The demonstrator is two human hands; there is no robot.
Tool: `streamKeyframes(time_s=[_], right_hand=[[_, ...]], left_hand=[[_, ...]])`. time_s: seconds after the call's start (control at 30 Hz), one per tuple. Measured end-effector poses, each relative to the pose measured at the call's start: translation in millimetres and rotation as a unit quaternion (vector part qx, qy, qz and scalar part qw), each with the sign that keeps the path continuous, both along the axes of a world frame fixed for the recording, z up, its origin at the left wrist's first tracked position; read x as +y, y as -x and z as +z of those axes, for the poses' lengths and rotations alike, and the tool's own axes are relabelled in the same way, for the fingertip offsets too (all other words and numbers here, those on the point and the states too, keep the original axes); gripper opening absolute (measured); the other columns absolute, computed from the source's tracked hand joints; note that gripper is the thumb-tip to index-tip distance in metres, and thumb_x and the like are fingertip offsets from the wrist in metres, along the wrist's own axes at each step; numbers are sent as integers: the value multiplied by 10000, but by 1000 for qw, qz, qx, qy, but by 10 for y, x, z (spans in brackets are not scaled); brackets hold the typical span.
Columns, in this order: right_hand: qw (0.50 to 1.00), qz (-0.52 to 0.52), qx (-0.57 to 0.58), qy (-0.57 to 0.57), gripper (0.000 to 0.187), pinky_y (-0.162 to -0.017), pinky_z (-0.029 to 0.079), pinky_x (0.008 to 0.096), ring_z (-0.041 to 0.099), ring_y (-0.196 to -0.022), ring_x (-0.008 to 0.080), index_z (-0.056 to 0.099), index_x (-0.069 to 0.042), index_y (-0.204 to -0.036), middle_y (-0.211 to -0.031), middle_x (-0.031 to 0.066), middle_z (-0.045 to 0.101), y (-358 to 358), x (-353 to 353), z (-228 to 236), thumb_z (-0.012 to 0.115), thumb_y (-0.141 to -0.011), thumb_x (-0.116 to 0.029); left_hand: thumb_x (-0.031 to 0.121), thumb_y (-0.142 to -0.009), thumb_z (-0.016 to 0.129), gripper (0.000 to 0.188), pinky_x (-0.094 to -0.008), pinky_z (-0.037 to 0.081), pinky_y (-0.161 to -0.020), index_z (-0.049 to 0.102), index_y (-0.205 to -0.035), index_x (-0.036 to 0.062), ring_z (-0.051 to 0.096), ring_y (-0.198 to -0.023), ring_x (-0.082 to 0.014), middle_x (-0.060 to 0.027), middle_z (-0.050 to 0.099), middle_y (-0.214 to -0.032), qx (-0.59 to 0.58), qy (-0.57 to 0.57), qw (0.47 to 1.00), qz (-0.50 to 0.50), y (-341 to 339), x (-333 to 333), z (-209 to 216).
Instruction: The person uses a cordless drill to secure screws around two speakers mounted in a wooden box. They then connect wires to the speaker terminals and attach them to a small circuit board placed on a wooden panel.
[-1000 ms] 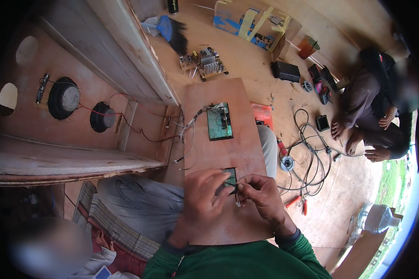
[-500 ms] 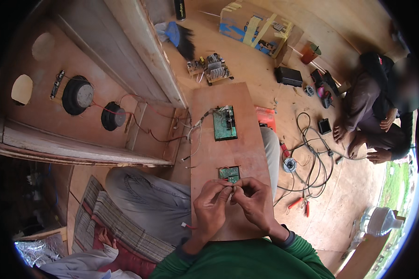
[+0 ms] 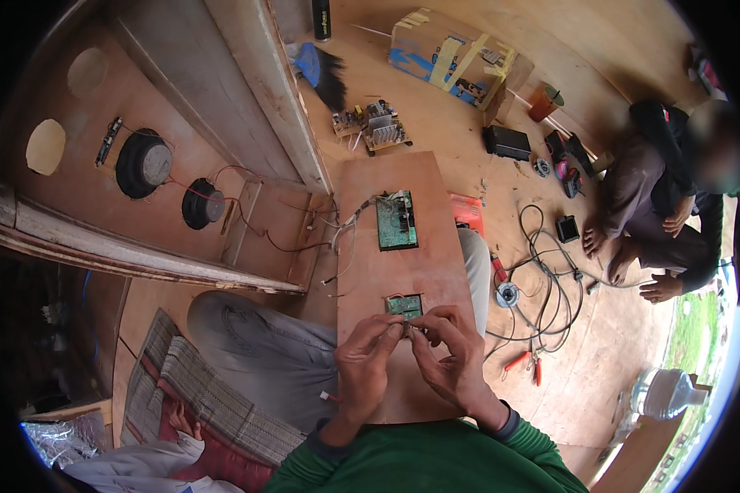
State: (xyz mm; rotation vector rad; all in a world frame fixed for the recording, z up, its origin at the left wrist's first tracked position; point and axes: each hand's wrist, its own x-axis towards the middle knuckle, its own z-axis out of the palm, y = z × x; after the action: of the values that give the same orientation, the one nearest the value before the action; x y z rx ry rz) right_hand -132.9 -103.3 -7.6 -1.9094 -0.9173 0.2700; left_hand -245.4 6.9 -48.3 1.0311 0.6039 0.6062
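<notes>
My left hand (image 3: 364, 361) and my right hand (image 3: 450, 363) meet over the near part of a reddish-brown wooden panel (image 3: 419, 275) lying across my lap. Thumb and forefinger of each hand are pinched together on something small and dark, mostly hidden by the fingertips. Just beyond them, a small green circuit board (image 3: 403, 305) sits in a cutout in the panel, with a red wire along its edge. Farther up the panel is a larger green circuit board (image 3: 395, 226) with grey wires bundled at its left. A white plug (image 3: 325, 395) on a red wire sticks out beside my left wrist.
A wooden cabinet (image 3: 247, 152) with a large speaker (image 3: 143, 163) and a smaller speaker (image 3: 201, 204) stands left. On the floor lie a power board (image 3: 382, 125), coiled black cable (image 3: 551, 283), red-handled pliers (image 3: 537, 367) and a black box (image 3: 506, 143). Another person (image 3: 645, 181) sits at right.
Both hands stay together at the small board, with the fingers shifting slightly. My right fingers have spread a little around the pinch. The whole view has tilted slightly.
</notes>
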Motion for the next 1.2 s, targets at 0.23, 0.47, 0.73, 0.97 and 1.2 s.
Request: streamKeyframes(time_s=[0.23,0.47,0.73,0.97,1.2], right_hand=[[1000,8,-28,-11,242,-765,627,354,787,-871,256,755,8,-1170,-1102,158,746,28,98,33,789,-936,58],[996,16,-85,14,259,-752,633,390,786,-878,301,713,11,-1147,-1093,161,742,25,82,-1,787,-904,62],[998,-36,31,28,165,-745,634,375,772,-876,262,695,16,-1093,-1051,153,740,89,74,2,769,-945,15],[963,-208,161,-51,86,-765,601,331,749,-843,231,721,20,-1073,-988,126,753,-59,143,-209,753,-996,-1],[995,-83,-48,-31,160,-786,609,367,751,-861,270,758,3,-1093,-1063,144,746,-69,1,-3,798,-939,21]], left_hand=[[17,-1095,686,197,-294,567,-1030,781,-1248,-63,715,-1188,-177,-125,739,-1313,21,8,1000,-17,36,35,-34],[8,-1091,698,154,-312,583,-1023,781,-1198,-66,717,-1164,-181,-138,736,-1315,-3,43,999,-10,-16,-23,-33],[13,-1100,701,127,-327,600,-998,769,-1163,-74,722,-1144,-191,-158,747,-1300,65,-204,977,0,-40,-50,-96],[38,-1114,680,171,-342,607,-1031,756,-1184,-98,734,-1121,-198,-107,746,-1213,-29,78,993,89,-59,-327,82],[115,-1142,662,248,-395,637,-1096,748,-1248,-92,732,-1189,-234,-117,710,-1306,-29,76,994,77,-44,-213,-63]])
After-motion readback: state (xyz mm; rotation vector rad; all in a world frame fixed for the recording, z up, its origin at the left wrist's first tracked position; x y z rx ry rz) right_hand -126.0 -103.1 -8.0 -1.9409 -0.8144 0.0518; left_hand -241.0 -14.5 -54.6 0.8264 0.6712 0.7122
